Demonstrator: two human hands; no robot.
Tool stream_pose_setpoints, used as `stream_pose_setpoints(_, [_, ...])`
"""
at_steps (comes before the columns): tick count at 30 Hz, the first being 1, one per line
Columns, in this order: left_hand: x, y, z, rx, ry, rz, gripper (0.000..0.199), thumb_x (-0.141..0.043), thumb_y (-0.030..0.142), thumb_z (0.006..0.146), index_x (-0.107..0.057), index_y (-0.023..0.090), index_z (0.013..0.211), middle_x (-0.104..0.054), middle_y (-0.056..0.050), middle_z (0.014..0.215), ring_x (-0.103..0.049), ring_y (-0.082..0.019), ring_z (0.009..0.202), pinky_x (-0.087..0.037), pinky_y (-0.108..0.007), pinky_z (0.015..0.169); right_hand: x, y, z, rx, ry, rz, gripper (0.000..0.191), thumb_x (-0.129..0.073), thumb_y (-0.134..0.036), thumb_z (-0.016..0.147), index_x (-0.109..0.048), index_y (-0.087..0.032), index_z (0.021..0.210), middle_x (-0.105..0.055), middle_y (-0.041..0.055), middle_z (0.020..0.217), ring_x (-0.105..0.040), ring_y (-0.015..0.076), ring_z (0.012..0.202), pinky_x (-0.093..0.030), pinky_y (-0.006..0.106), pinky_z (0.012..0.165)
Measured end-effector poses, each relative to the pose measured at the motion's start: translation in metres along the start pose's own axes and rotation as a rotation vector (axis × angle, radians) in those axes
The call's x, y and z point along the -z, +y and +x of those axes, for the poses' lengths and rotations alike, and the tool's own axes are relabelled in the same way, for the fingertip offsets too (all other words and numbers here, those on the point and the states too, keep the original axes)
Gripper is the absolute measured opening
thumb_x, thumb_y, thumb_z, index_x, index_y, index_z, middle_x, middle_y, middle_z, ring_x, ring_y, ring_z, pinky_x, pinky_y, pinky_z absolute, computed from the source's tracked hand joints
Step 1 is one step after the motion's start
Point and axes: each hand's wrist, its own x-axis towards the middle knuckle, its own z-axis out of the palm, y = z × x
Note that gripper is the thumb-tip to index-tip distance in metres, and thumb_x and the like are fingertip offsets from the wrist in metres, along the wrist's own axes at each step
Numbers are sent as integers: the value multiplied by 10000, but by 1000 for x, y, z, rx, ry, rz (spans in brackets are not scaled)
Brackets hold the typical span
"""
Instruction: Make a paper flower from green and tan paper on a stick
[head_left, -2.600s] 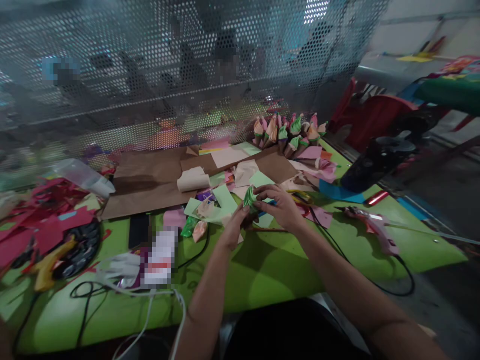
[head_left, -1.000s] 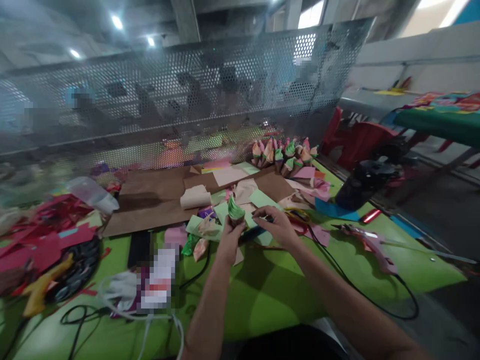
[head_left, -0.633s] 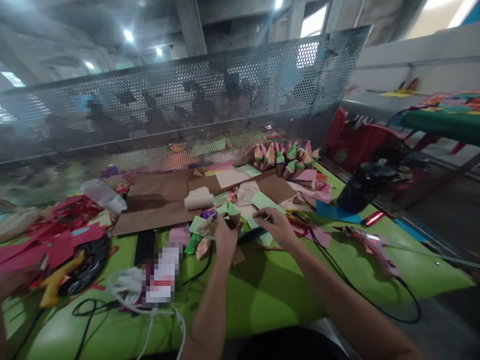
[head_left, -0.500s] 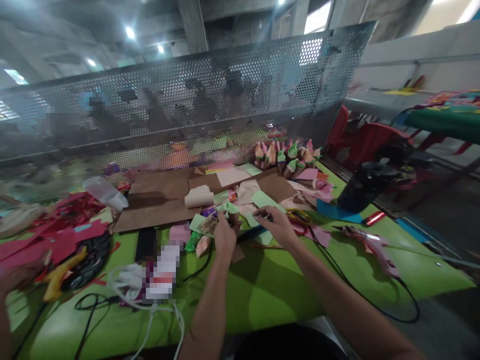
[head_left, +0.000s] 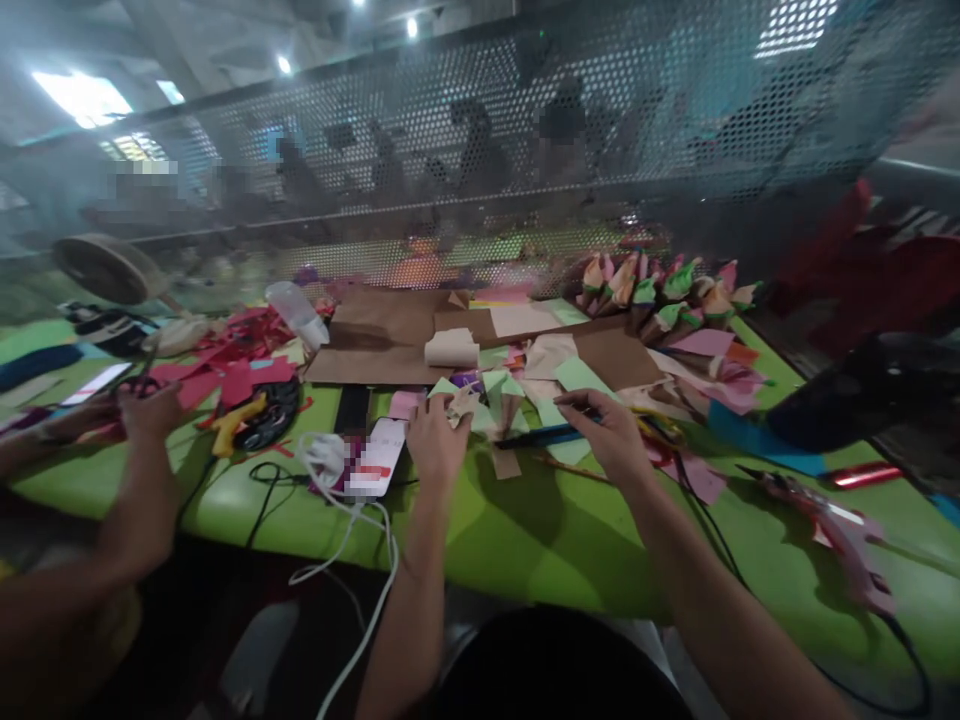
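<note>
My left hand (head_left: 437,440) is over a small crumpled beige paper piece (head_left: 460,404), which shows between its thumb and fingers. Just right of it, a small brown cone with pale green paper (head_left: 504,395) stands apart from both hands. My right hand (head_left: 611,430) is closed in a pinch at the edge of a pale green sheet (head_left: 581,380); what its fingertips hold, if anything, is too small to name. Between the hands lies a long dark blue-black object (head_left: 536,437) on the green table (head_left: 517,540).
Brown paper (head_left: 375,335), a beige roll (head_left: 451,349) and several paper flowers (head_left: 645,285) lie toward the mesh panel (head_left: 450,190). A pink glue gun (head_left: 832,525) is at right. At left are a corded phone (head_left: 379,460), a yellow glue gun (head_left: 236,425) and another person's hand (head_left: 146,410).
My view has turned left. My left hand has let go of the green-and-brown cone and moved left onto the beige paper piece. My right hand stays pinched near the green sheet.
</note>
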Motion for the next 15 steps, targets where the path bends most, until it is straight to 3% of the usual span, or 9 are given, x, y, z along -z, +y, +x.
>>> stream_pose_setpoints(4, [-1,-19,-19,13,-97,133,304,-734,294,822,-632,211,1096,-707,-122,1125,-603,-318,1130,-473,-411,878,2,-3,-3,-18,-2,15,239,-689,-432,770,-742,-215,856,-715,41,842,-583,188,754,-451,336,728])
stream_pose_setpoints(8, [-9,-24,-24,44,-148,168,344,-737,271,824,-612,179,1131,-695,-137,1156,-593,-316,1135,-462,-404,889,4,-3,-5,-46,-19,20,238,-707,-426,774,-746,-214,876,-706,37,850,-559,177,742,-430,323,709])
stream_pose_setpoints(12, [-14,-28,-22,62,-125,139,237,-688,220,857,-637,175,1085,-705,-141,1130,-599,-318,1106,-451,-415,888,5,-2,-6,-48,-13,28,231,-711,-422,780,-747,-213,873,-701,36,857,-553,168,726,-429,318,697])
stream_pose_setpoints(15, [-14,-30,-22,41,-37,9,172,-669,195,867,-664,195,1038,-717,-126,1086,-607,-308,1088,-450,-418,890,2,-2,-7,-43,-31,36,226,-708,-420,781,-743,-215,868,-704,38,843,-573,177,740,-444,324,709])
